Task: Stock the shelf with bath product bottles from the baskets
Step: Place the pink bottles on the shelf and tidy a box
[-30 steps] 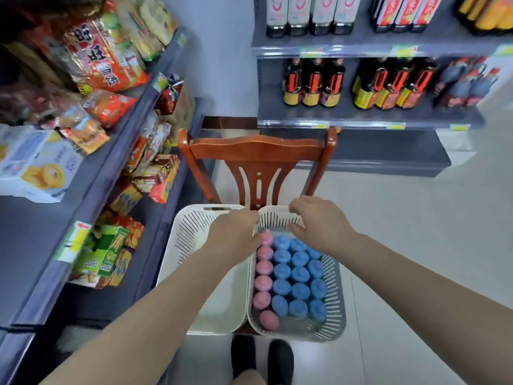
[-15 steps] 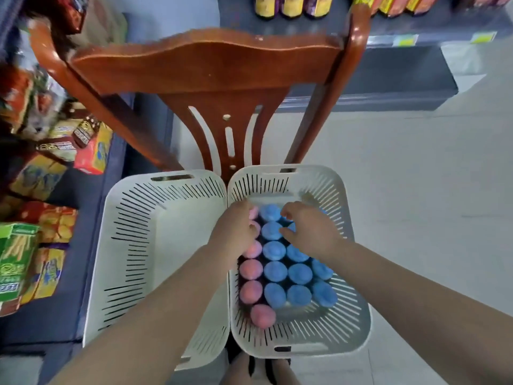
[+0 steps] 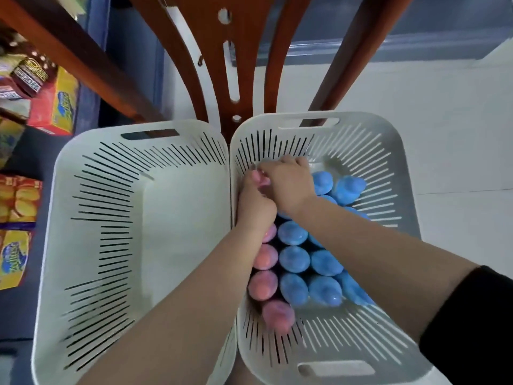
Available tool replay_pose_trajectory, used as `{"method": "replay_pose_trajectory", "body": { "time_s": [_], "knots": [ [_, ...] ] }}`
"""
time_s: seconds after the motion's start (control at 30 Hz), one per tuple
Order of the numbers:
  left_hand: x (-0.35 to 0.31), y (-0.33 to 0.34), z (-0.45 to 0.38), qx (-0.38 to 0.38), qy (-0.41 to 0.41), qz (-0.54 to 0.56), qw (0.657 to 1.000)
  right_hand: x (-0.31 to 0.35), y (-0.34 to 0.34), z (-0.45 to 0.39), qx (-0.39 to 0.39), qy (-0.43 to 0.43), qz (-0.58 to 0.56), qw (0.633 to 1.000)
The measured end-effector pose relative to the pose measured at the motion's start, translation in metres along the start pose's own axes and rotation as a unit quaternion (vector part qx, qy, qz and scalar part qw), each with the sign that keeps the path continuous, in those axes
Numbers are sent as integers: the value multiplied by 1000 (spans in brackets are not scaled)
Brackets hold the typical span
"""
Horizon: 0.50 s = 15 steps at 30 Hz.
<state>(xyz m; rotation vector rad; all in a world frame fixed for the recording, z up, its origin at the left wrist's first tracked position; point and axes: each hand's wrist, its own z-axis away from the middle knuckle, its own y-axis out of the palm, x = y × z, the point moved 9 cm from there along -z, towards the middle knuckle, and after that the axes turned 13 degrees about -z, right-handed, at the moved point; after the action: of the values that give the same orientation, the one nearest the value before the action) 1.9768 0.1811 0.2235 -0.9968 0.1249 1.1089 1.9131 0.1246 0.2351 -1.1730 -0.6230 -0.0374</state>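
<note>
We've got both hands down in the right basket (image 3: 388,151); our left hand (image 3: 254,207) and right hand (image 3: 288,184) are curled together round one pink-capped bottle (image 3: 259,177) at the basket's 11 o'clock corner; the other pink caps (image 3: 263,284) line its 9 o'clock wall, blue caps (image 3: 294,259) beside them; the left basket (image 3: 91,218) sits touching it, both on a wooden chair (image 3: 230,65).

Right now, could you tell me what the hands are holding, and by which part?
Both the left hand and right hand grip pink-capped bottles by the caps.
</note>
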Motion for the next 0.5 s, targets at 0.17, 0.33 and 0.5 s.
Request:
{"method": "replay_pose_trajectory", "body": {
  "time_s": [0.17, 0.33, 0.5],
  "knots": [
    [0, 1, -1, -16, 22, 67, 997, -1, 3, -14, -13, -17, 0, 1000],
    [-11, -10, 9, -13, 46, 111, 993, -5, -16, -13, -48, -38, -66, 996],
    [-51, -67, 42, -57, 135, 111, 983, 15, -77, 9, -47, -39, -221, 974]
  ]
}}
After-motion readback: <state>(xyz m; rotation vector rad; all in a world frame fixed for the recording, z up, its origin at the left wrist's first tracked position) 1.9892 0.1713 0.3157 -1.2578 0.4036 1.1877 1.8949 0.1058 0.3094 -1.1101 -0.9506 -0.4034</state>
